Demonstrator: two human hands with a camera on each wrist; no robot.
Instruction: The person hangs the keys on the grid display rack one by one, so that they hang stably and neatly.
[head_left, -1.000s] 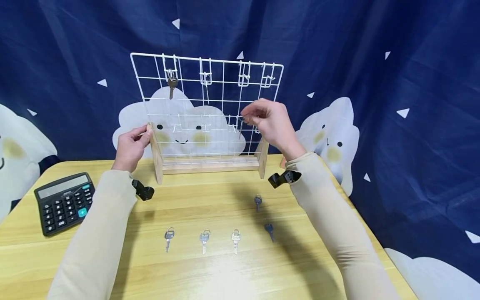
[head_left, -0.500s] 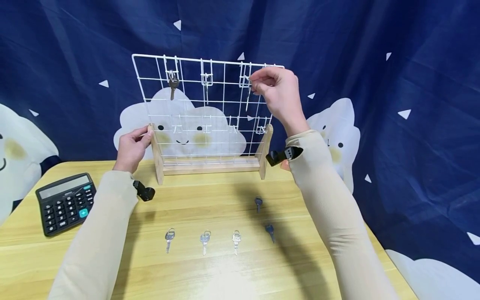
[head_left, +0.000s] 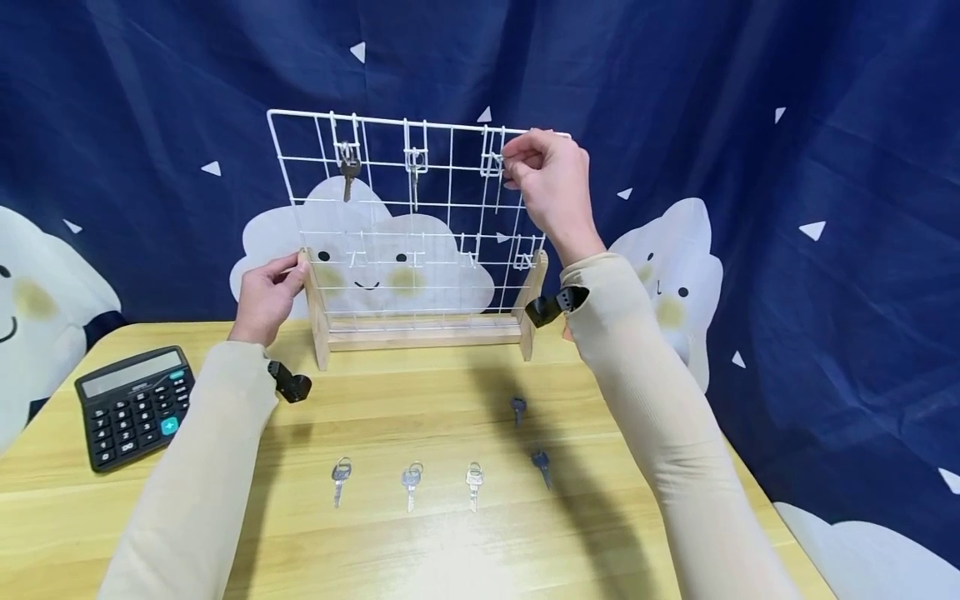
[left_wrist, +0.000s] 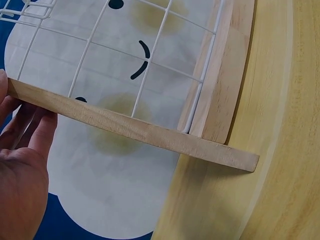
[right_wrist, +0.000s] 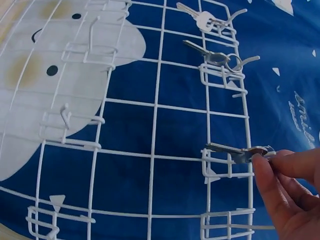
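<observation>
A white wire grid rack [head_left: 390, 217] stands on a wooden base at the table's far side. My left hand [head_left: 288, 273] holds its left wooden post [left_wrist: 135, 127], fingers [left_wrist: 31, 131] lying behind the wood. My right hand [head_left: 512, 167] is up at the top row and pinches a silver key [right_wrist: 234, 153] by its head at the third hook [head_left: 492, 160]. Two other keys hang there, one on the first hook [head_left: 347, 172] and one on the second [head_left: 414, 168]. In the right wrist view my fingertips [right_wrist: 272, 161] close on the key's head and ring.
Several keys lie on the yellow wooden table [head_left: 420, 550]: three in a row [head_left: 410, 482] and two darker ones [head_left: 518, 408] to the right. A black calculator [head_left: 135, 404] sits at the left edge. A blue cloud-print curtain hangs behind the rack.
My right hand rose with the key from the grid's lower row to the third hook on the top row. The left hand stayed on the post.
</observation>
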